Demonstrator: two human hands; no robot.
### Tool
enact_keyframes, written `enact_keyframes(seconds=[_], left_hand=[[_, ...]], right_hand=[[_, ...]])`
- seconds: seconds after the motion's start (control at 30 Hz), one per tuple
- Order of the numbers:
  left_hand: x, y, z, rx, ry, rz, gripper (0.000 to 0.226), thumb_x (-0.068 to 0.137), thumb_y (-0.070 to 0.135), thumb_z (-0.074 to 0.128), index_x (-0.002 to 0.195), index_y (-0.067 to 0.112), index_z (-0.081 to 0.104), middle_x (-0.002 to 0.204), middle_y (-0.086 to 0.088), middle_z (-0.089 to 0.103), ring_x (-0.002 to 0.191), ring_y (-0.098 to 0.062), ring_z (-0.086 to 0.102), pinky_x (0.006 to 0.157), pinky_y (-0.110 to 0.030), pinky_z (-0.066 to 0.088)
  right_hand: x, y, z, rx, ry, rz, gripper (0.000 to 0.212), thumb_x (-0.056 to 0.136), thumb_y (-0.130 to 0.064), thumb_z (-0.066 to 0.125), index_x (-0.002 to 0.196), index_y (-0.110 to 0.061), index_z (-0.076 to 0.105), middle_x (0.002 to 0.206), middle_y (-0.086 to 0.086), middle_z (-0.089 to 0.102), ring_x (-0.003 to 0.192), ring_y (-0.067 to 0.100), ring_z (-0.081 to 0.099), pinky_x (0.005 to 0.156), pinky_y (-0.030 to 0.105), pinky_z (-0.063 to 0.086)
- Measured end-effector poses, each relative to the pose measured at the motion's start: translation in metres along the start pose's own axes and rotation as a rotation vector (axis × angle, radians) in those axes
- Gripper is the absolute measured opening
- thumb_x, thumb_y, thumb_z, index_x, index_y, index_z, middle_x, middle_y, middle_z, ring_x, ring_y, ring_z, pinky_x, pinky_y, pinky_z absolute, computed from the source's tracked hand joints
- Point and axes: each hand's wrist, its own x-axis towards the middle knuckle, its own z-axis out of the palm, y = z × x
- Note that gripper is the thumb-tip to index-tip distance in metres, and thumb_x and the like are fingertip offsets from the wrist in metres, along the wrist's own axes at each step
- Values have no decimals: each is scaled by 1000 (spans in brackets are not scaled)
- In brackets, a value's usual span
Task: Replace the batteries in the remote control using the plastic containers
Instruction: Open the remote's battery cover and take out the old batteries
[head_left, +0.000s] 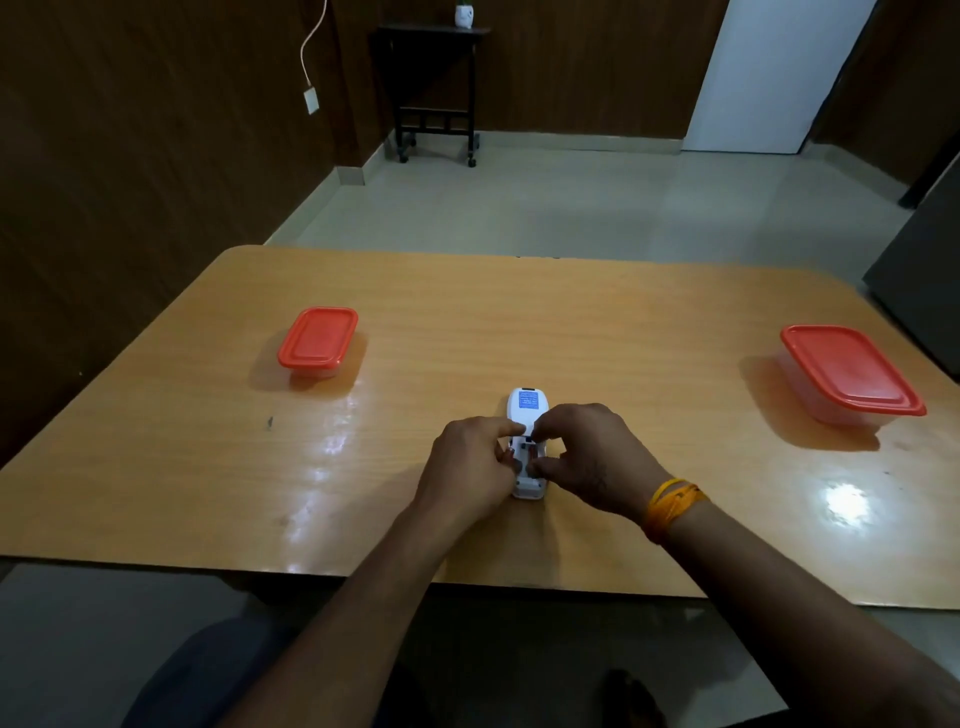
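Remote control (527, 415): white, lying back-side up on the worktop (467, 322) near its front edge, long axis pointing away from the person. Blue label on the far part of its back. Battery bay at the near part looks uncovered, dark inside; contents unclear.

Left container (318, 339): small, clear plastic, red lid closed, well left of the remote.

Right container (852, 371): larger, clear plastic, red lid closed, far right, set at an angle.

Both hands, left (475, 462) and right (592, 457), meet with fingers curled inward, pinching.
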Motion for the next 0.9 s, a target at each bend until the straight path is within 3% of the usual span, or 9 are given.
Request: enact_keyframes(seconds=[0.17, 0.37, 0.47, 0.57, 0.73, 0.9], left_hand=[[2, 0, 0, -21, -19, -19, 44, 94, 15, 65, 137, 26, 70, 125, -5, 75, 109, -21, 69, 85, -23, 47], [2, 0, 1, -10, -38, -14, 34, 90, 16, 65, 119, 26, 80, 105, -6, 78, 98, -27, 71, 75, -25, 46], [2, 1, -1, -1, -56, -17, 27, 86, 17, 68, 109, 23, 81, 100, -8, 77, 95, -28, 70, 72, -28, 48], [2, 1, -1, 9, -61, -34, 18, 85, 16, 67, 98, 21, 80, 85, -5, 66, 92, -31, 68, 66, -28, 39], [3, 0, 1, -1, -70, -29, 31, 89, 13, 65, 113, 24, 81, 103, -9, 77, 97, -30, 69, 73, -28, 46], [6, -1, 0, -26, -93, -29, 36, 90, 12, 65, 121, 26, 79, 105, -8, 78, 98, -28, 71, 76, -28, 50]], right_hand=[[15, -7, -13, -211, -161, -85, 30, 91, -36, 72, 116, -19, 76, 113, 6, 75, 104, 28, 63, 86, 42, 54], [23, -18, -26, -355, -242, -223, 29, 95, -32, 71, 118, -16, 75, 113, 6, 75, 105, 29, 65, 82, 36, 51], [24, -22, -28, -402, -241, -294, 22, 95, -29, 71, 109, -12, 74, 108, 7, 74, 98, 31, 67, 78, 36, 50], [23, -25, -27, -427, -252, -332, 18, 89, -29, 70, 97, -13, 73, 99, 7, 72, 88, 31, 67, 75, 42, 56], [18, -11, -24, -312, -189, -343, 24, 84, -34, 72, 103, -20, 74, 93, 1, 75, 78, 25, 66, 66, 36, 52], [-2, 1, -16, -164, -104, -408, 25, 87, -38, 65, 103, -19, 69, 89, 0, 69, 69, 20, 61, 59, 30, 45]])
